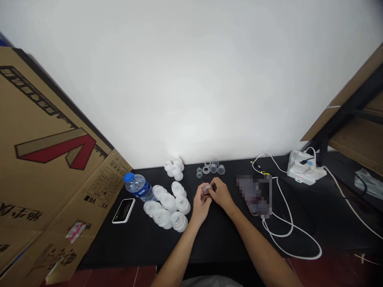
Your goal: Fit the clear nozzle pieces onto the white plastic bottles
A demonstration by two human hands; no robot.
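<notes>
Both hands meet over the black table, closed round one small translucent cap (207,189). My left hand (201,200) grips it from the left, and my right hand (220,193) has its fingers on its right side. Just behind the hands lie several clear caps (221,170) and rings (206,170). Several white plastic bottles (162,217) stand in a group to the left of my left hand. Farther back is a smaller cluster of white rounded pieces (177,173) near the wall.
A water bottle (139,185) with a blue cap and a white-framed device (123,211) are at the left, beside a large cardboard box (54,159). To the right are a blurred phone (253,195), looping white cables (289,203) and a white power strip (303,167).
</notes>
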